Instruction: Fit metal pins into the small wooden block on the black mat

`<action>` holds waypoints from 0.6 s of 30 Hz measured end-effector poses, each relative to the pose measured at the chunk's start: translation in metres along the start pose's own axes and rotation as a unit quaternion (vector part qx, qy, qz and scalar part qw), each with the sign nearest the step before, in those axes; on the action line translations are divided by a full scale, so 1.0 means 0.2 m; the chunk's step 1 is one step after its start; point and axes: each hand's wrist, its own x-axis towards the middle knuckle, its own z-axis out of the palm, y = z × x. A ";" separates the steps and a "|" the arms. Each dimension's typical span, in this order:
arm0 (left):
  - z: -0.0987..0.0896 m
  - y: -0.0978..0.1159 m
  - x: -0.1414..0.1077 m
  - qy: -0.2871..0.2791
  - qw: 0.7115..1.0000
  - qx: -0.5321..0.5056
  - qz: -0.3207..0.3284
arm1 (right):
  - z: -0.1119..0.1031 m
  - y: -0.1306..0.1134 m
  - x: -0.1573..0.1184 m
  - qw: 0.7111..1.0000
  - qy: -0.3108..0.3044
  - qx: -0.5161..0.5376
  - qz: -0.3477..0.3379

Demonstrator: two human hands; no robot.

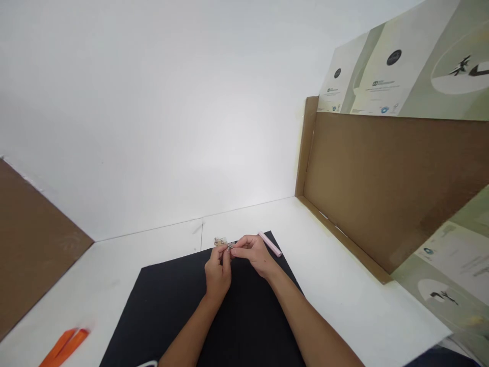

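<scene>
My left hand (218,272) and my right hand (254,254) meet above the far edge of a black mat (244,326). Their fingertips pinch a small metal key (231,245) from either side, and the fingers hide most of it. A cluster of small gold-coloured keyring pieces (220,242) sits just left of my fingers. A pink cylindrical pen or marker (270,244) lies against the far side of my right hand, though I cannot tell whether that hand grips it.
The mat lies on a white table (344,290), with an orange tool or strip pair (64,347) at the near left. Cardboard panels (382,188) (34,244) stand at both sides, and a white wall (153,127) stands behind. Printed sheets (397,71) sit above the right panel.
</scene>
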 end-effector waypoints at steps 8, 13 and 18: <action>0.00 -0.01 0.00 0.004 1.000 0.001 0.008 | 0.00 0.00 0.00 1.000 0.003 0.001 0.003; 0.00 0.01 0.00 -0.002 1.000 0.003 0.016 | 0.00 0.01 0.01 0.999 0.033 -0.004 -0.015; 0.00 0.01 0.00 0.000 1.000 0.005 0.011 | -0.01 0.01 0.01 1.000 0.026 -0.001 -0.008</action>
